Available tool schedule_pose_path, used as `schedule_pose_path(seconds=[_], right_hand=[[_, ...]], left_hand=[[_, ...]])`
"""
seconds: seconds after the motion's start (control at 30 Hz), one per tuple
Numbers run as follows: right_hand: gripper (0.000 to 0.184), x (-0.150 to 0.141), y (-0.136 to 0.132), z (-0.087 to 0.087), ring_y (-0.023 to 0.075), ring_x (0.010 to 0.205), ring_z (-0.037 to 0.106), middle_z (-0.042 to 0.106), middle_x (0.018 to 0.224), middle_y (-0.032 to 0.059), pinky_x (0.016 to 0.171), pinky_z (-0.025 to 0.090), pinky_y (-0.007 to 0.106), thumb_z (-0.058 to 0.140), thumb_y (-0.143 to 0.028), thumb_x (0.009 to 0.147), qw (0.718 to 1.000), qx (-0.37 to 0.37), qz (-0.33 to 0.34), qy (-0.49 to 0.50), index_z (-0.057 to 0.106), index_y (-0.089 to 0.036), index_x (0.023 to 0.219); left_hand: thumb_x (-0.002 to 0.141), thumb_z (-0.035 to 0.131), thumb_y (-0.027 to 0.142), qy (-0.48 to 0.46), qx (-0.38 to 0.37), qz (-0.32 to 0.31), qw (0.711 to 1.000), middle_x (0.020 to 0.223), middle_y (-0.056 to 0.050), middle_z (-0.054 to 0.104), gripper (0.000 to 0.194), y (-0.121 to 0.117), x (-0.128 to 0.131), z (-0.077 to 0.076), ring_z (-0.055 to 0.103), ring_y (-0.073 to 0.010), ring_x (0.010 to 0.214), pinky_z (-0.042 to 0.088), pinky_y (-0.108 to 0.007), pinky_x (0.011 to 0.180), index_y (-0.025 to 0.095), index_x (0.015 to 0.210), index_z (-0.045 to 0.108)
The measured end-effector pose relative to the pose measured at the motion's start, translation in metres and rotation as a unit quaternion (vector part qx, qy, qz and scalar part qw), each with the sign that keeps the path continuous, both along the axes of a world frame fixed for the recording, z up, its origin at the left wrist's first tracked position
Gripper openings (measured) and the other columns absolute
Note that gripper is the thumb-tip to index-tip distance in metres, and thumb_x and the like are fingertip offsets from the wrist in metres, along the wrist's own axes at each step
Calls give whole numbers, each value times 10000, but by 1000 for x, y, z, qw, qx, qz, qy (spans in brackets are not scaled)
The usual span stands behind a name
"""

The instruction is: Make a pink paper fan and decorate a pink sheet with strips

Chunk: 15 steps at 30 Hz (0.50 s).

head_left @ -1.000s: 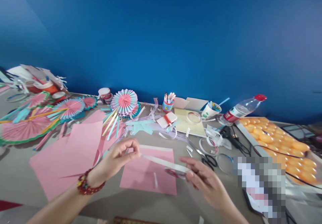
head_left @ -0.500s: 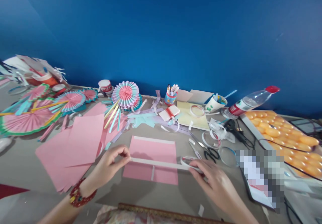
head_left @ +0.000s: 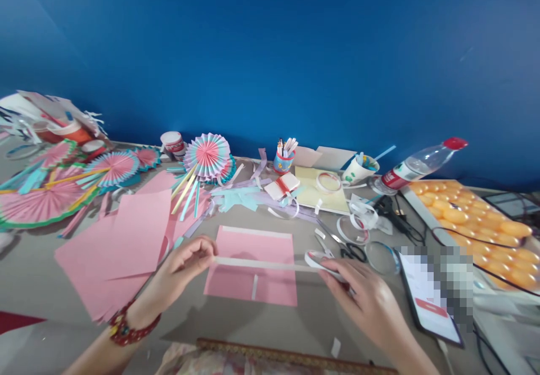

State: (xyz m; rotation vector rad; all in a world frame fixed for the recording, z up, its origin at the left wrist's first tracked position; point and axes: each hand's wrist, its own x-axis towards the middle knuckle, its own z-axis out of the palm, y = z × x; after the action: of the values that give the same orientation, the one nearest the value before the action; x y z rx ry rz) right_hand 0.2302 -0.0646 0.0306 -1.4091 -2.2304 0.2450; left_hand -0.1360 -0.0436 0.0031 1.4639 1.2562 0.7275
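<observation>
Between my hands a white strip of double-sided tape [head_left: 261,263] is stretched level above a pink paper sheet [head_left: 248,242]. My left hand [head_left: 192,265] pinches the loose end of the strip near the sheet's left edge. Off the sheet's right side, my right hand [head_left: 358,288] grips the tape roll [head_left: 314,260], partly hidden by the fingers. A white band runs along the sheet's top edge, and a short white piece lies upright on its lower half.
Pink sheets [head_left: 122,245] lie at left beside folded paper fans [head_left: 206,157]. Scissors [head_left: 352,249], a glue gun [head_left: 394,217], a bottle [head_left: 415,167] and a phone [head_left: 428,296] are at right. A pencil cup [head_left: 284,161] stands by the blue wall.
The stretched tape has risen slightly, and my right hand with the roll has lifted a little. My left hand has shifted slightly left and up. The view has moved slightly.
</observation>
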Motion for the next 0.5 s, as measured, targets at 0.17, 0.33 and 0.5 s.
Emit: schedule_pose_path(seconds=[0.17, 0.33, 0.5], right_hand=[[107, -1, 2, -1, 183, 809, 690, 736, 925, 36, 722, 508, 282, 510, -275, 949, 1000, 12, 1, 5, 599, -246, 1001], [120, -3, 3, -4, 189, 827, 700, 743, 932, 46, 737, 520, 286, 501, -276, 949, 1000, 18, 1, 6, 606, -247, 1000], [134, -2, 4, -4, 193, 819, 704, 744, 924, 48, 731, 528, 293, 488, -286, 946, 1000, 16, -10, 0, 612, -249, 985]], left_hand=[[925, 532, 405, -11, -17, 3, 1000, 992, -29, 581, 214, 10, 0, 0, 529, -183, 950, 406, -232, 815, 211, 837, 549], [916, 539, 416, 8, 2, 10, 1000, 986, -43, 603, 219, 15, 0, 4, 549, -202, 947, 420, -245, 805, 213, 839, 568], [910, 543, 400, 16, 1, -19, 1000, 957, -38, 601, 224, 19, 0, 6, 551, -186, 888, 423, -237, 758, 203, 805, 554]])
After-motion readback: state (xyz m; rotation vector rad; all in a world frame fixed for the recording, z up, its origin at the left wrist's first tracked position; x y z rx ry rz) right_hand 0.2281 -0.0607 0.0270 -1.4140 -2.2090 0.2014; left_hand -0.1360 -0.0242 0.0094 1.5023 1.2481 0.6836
